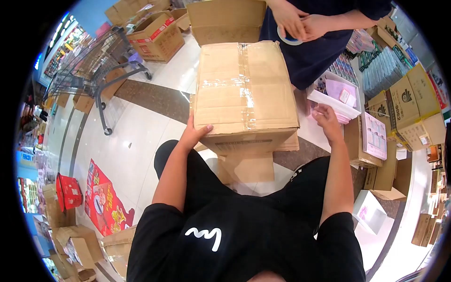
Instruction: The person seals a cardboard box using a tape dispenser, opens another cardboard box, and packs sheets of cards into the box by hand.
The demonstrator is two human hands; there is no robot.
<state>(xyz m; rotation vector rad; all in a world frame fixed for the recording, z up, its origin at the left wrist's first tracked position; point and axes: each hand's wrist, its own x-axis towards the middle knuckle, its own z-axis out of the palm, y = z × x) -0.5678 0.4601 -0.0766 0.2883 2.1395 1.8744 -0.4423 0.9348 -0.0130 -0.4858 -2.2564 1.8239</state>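
A large cardboard box [225, 105] stands in front of me, its top flaps closed and shiny clear tape along and across them. My left hand [193, 134] grips the box at its near left corner, thumb on top and fingers down the side. To the right of the box my right hand [327, 121] is raised, apart from it, fingers loosely bent with nothing visible in them. Beyond the box another person's hands [300, 23] hold a roll of tape [290, 40].
At the upper left stand a shopping cart [96, 77] and an open carton [157, 40]. A white box of goods [334, 94] and several cartons [406, 105] crowd the right side. On the floor at left lie a red poster [104, 202] and a red basket [69, 191].
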